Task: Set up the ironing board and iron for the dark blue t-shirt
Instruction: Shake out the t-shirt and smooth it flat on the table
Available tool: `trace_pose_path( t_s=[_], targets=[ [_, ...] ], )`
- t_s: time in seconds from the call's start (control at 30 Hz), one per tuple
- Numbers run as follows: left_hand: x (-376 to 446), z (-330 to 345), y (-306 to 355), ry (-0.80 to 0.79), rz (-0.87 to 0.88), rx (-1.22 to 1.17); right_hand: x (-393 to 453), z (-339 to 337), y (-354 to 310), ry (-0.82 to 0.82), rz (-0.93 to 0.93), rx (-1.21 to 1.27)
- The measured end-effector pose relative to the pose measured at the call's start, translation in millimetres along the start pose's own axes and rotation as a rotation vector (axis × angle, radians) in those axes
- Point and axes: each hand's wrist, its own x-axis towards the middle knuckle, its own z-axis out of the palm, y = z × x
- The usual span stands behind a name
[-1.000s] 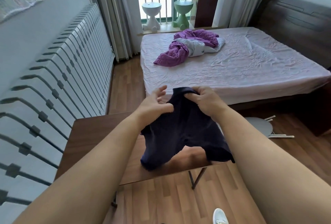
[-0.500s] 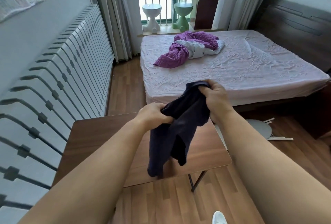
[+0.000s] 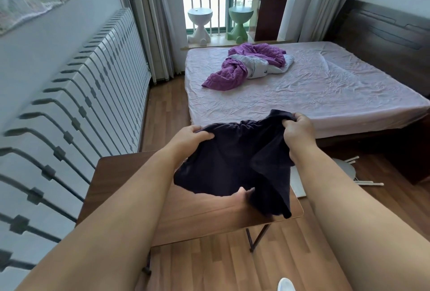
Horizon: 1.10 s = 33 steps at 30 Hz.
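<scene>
The dark blue t-shirt (image 3: 235, 162) hangs crumpled in the air above a small brown wooden table (image 3: 116, 174). My left hand (image 3: 190, 137) grips its upper left edge. My right hand (image 3: 299, 131) grips its upper right edge, a little higher. The cloth is stretched between both hands and its lower part droops toward the tabletop. A pale folded ironing board (image 3: 346, 169) lies on the floor to the right of the table, mostly hidden by my right arm. No iron is in view.
A bed (image 3: 325, 95) with a pink sheet and a bundle of purple and white bedding (image 3: 251, 65) stands ahead. A white radiator (image 3: 76, 104) lines the left wall. Two stools (image 3: 200, 25) and a dark cabinet (image 3: 270, 16) stand by the window. The floor is wood.
My hands have moved apart, spreading the bunched t-shirt wider. The left hand moved left and the right hand right, both still gripping the cloth.
</scene>
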Motion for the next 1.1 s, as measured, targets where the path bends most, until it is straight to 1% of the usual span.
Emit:
trace_pose_path(
  t_s=[0.1,0.2,0.33,0.4,0.47,0.6,0.73,0.87,0.93,1.1],
  targets=[
    [1.4,-0.3,7.8,0.017,0.026,-0.079,0.0,-7.4,-1.0,0.011,0.024,0.021],
    [6.8,0.0,8.9,0.099,0.071,-0.128,0.2,-13.7,2.1,0.013,0.053,0.047],
    [14.2,-1.4,4.7,0.253,0.149,-0.054,-0.9,-14.3,-0.1,-0.006,0.094,0.11],
    [14.1,-2.9,4.8,0.337,0.161,-0.015,-0.7,-13.9,-2.3,-0.011,0.118,0.134],
    [12.5,-4.9,7.2,0.388,0.164,-0.008,0.6,-14.7,-3.5,0.002,0.127,0.129],
    [13.5,-3.9,17.1,0.386,0.226,-0.047,0.8,-17.9,-6.9,0.017,0.113,0.048],
    [15.0,2.2,36.1,0.327,0.281,-0.111,-1.2,-21.0,-7.8,-0.017,0.095,-0.031],
    [14.2,8.0,55.2,0.296,0.341,-0.108,1.9,-28.9,-6.1,0.012,0.048,-0.101],
    [14.6,8.8,60.8,0.323,0.36,-0.102,2.3,-34.4,-6.9,0.026,0.01,-0.163],
    [15.9,2.2,56.5,0.426,0.342,-0.077,7.9,-43.3,-7.8,0.083,-0.103,-0.398]
  ],
)
